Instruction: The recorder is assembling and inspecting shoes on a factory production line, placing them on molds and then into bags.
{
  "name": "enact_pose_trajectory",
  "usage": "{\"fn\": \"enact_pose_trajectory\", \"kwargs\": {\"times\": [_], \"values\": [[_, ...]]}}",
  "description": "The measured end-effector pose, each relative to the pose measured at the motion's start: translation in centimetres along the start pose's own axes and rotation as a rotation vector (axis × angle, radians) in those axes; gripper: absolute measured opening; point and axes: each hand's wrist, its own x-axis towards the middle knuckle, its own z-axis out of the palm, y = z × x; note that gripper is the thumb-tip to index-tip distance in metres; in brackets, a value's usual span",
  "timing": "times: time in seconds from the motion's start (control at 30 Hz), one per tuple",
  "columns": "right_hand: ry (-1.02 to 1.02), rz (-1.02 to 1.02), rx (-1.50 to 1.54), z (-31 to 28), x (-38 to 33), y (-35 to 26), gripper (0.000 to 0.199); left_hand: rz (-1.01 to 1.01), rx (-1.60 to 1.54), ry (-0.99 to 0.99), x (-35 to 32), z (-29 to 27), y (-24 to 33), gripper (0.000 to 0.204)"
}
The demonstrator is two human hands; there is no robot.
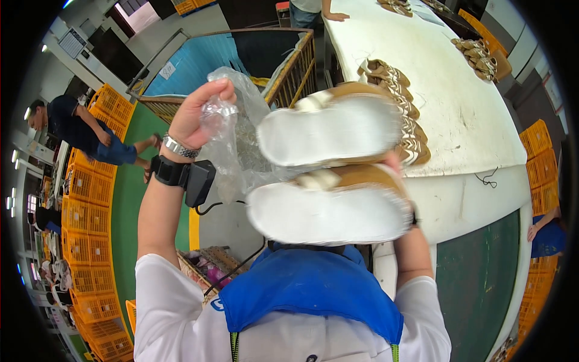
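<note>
My left hand (200,114) is raised, its fingers closed on a crumpled clear plastic bag (244,130) that hangs down beside the shoes. My right hand (394,161) grips a pair of brown and cream shoes, one above the other, and is mostly hidden behind them. The upper shoe (329,131) and the lower shoe (329,212) both turn a broad white face toward me, slightly blurred. Their narrower ends point left and touch or overlap the bag's edge. On the table just beyond stands a row of similar brown shoes (401,108) with white patterns.
A white worktable (458,120) spans the right, with more shoes (476,58) at its far side. A framed bin (289,72) lined in blue stands ahead. Orange crates (84,220) line the left walkway, where a person (84,130) walks. Another person's hand (338,17) rests on the table.
</note>
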Motion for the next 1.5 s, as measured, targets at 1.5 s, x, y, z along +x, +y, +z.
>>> {"fn": "enact_pose_trajectory", "kwargs": {"times": [1.5], "values": [[-0.170,0.203,-1.818,-21.6,6.4,13.9,0.025,0.004,0.216,0.217,0.5,2.5,-3.9,0.027]]}}
